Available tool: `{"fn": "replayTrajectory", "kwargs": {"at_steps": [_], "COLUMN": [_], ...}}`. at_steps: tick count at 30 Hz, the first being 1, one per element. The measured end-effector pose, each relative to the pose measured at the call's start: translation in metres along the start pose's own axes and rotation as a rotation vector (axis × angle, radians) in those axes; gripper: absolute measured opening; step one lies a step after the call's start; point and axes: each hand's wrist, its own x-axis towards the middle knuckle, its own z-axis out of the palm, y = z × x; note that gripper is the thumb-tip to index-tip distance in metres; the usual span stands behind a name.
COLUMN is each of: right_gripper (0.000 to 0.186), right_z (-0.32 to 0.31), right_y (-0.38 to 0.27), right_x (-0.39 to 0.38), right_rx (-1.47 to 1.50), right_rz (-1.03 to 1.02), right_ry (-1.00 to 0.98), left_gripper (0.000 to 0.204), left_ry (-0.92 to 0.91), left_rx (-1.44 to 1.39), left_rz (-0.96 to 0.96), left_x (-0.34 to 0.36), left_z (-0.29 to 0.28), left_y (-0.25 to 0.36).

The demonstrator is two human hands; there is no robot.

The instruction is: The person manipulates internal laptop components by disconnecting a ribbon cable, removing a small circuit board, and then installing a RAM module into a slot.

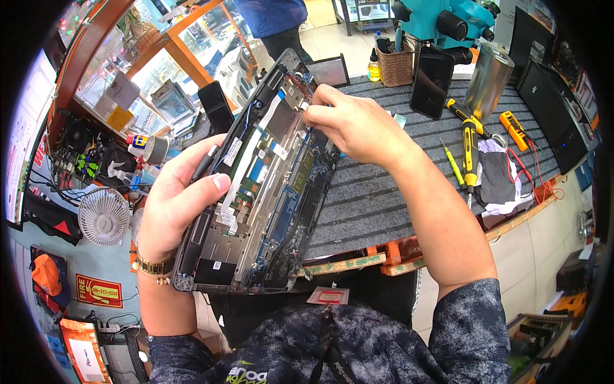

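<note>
An opened laptop chassis (277,192) is held up on edge, tilted, its inner side showing a white ribbon cable (256,136), blue connectors and bare metal plates. My left hand (179,201) is closed around its left edge, the thumb lying over the inside and the fingers mostly hidden behind. At the far upper end of the chassis, my right hand (350,125) has its fingertips pinched together against the inner parts. Whatever sits between those fingertips is too small or hidden to make out.
Right of the chassis, a ridged grey mat (371,198) carries a yellow-black screwdriver (470,153), a green precision screwdriver (452,163), an orange multimeter (513,130), a metal can (489,80) and a dark phone (432,83). A small fan (103,217) stands left. Another person (272,19) stands beyond.
</note>
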Motion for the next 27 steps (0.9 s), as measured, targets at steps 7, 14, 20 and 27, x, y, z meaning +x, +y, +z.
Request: {"fn": "replayTrajectory", "kwargs": {"at_steps": [7,14,20,27], "right_gripper": [0.017,0.017,0.016,0.017], "right_z": [0.0015,0.0003,-0.001,0.0004], "right_y": [0.0012,-0.0004,-0.0013,-0.0004], "right_x": [-0.0006,-0.0011,-0.0001,0.0005], "right_rx": [0.013,0.062,0.089,0.052], "right_rz": [-0.032,-0.02,-0.017,-0.037], "right_ry": [0.06,0.054,0.033,0.02], "left_gripper": [0.059,0.059,0.059,0.059], "left_ry": [0.006,0.006,0.011,0.004], "left_rx": [0.005,-0.001,-0.012,-0.012], "left_rz": [0.006,0.009,0.009,0.007], "left_x": [-0.0005,-0.0002,-0.0004,-0.0007], "left_z": [0.0009,0.0015,0.0028,0.0015], "left_y": [-0.0001,0.0002,0.0002,-0.0002]}}
